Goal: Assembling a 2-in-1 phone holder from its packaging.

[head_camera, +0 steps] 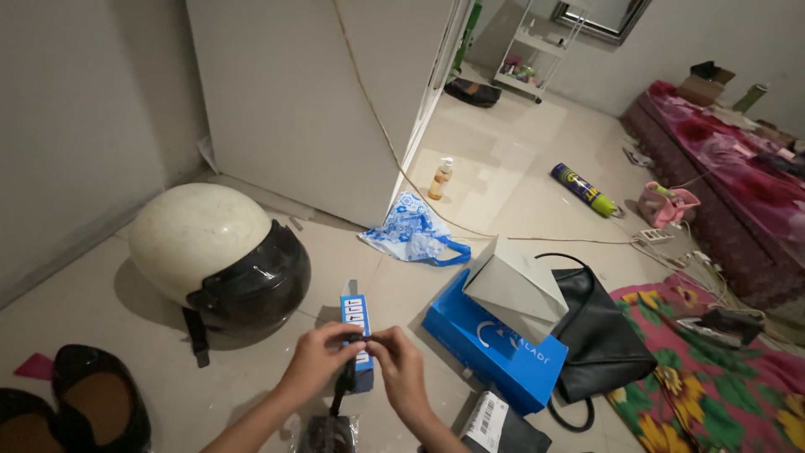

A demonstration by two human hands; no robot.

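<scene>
Left hand (317, 359): fingers curled, pinching the upper end of a small black strap-like item (345, 376) together with the right hand; low centre of view.
Right hand (401, 362): fingers bent, thumb and fingertips closed on the same item, touching the left fingertips.
Black item: hung down from the pinch toward 6 o'clock; exact kind could not be told.
Small blue box (357, 329): stood upright on the tile floor (503, 168) just behind the hands, partly hidden by them.
Clear bag with dark contents (327, 434): at 6 o'clock below the hands, cut by the frame edge.
White helmet with dark visor (216, 256): at 10 o'clock from the hands, resting on the floor.
Large blue box (490, 352): at 3 o'clock, lid open, white insert (513, 287) standing in it.
Black handbag (599, 335): touching the large box on its far side.
Blue-and-white plastic bag (412, 231): at 12 o'clock, near the white cabinet (310, 101).
Black shoes (92, 411): at 9 o'clock, low left corner.
</scene>
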